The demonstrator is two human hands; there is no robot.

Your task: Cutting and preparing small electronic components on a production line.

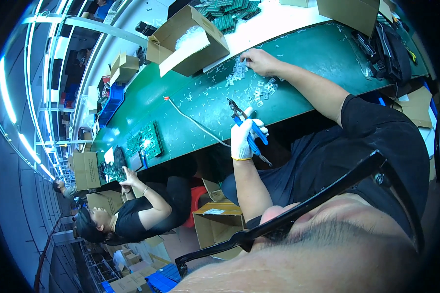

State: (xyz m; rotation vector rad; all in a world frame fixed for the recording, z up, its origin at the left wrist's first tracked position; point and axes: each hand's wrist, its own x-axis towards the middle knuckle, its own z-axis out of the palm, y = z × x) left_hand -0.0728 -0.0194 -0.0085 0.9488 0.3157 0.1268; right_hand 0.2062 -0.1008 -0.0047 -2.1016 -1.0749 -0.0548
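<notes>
My left hand (243, 139), in a white glove, is closed around blue-handled cutting pliers (237, 111). Their dark jaws point toward the table. A slim pointed metal end (265, 159) sticks out below the same hand; I cannot tell if it belongs to another tool. My bare right hand (262, 62) rests on the green tabletop with its fingertips pinched at a cluster of small clear plastic pieces (237, 73). A second group of clear pieces (264, 90) lies nearer to me, between my two hands.
White slivers litter the green table (200, 100). A grey cable (193, 120) crosses it. An open carton (190, 41) with clear pieces stands beyond, near stacked green circuit boards (227, 14). At left a co-worker (142, 210) handles a board. A black bag (393, 53) sits at right.
</notes>
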